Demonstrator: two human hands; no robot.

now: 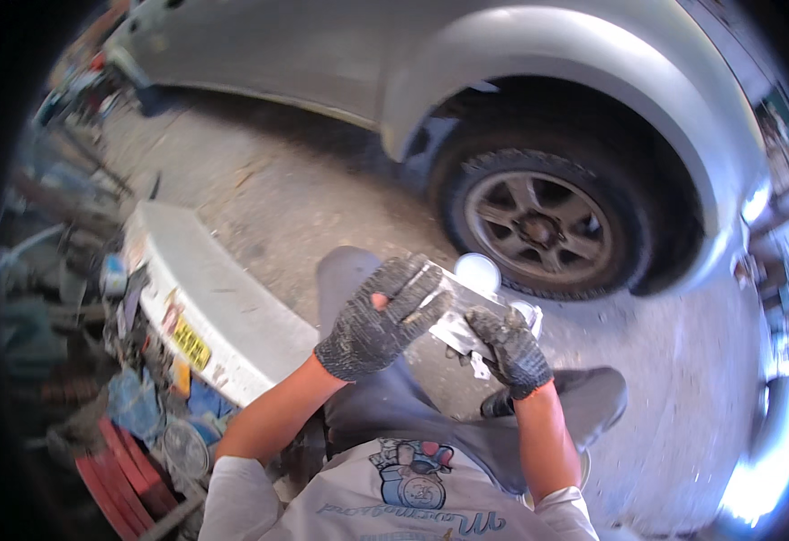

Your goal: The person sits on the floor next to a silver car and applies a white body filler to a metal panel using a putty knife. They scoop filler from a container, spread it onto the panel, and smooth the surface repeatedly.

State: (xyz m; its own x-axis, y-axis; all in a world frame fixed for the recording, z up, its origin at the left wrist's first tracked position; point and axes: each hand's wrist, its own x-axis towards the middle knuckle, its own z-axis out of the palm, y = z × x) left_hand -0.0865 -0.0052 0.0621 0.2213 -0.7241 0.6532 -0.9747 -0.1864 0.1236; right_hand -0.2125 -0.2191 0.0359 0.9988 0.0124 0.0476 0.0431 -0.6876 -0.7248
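Note:
Both my hands wear dark grey knitted work gloves and meet above my lap. My right hand (509,350) grips the near right side of a flat grey plate (472,309) with whitish smears and pale edges. At the plate's left end is my left hand (383,314), its fingers bent and pressed together around a thin pale edge. Whether that edge belongs to the plate or to a separate thin tool, I cannot tell. Something reddish shows on one left glove finger. Just beyond the plate stands a white round lid or tub (477,272).
A silver vehicle (322,54) with a large front wheel (538,221) stands ahead. At left lies a long white body panel (223,293) bearing a yellow plate (191,342). Clutter crowds the far left, including red pieces (124,478) and a blue cloth (136,403). The concrete floor (683,379) extends right.

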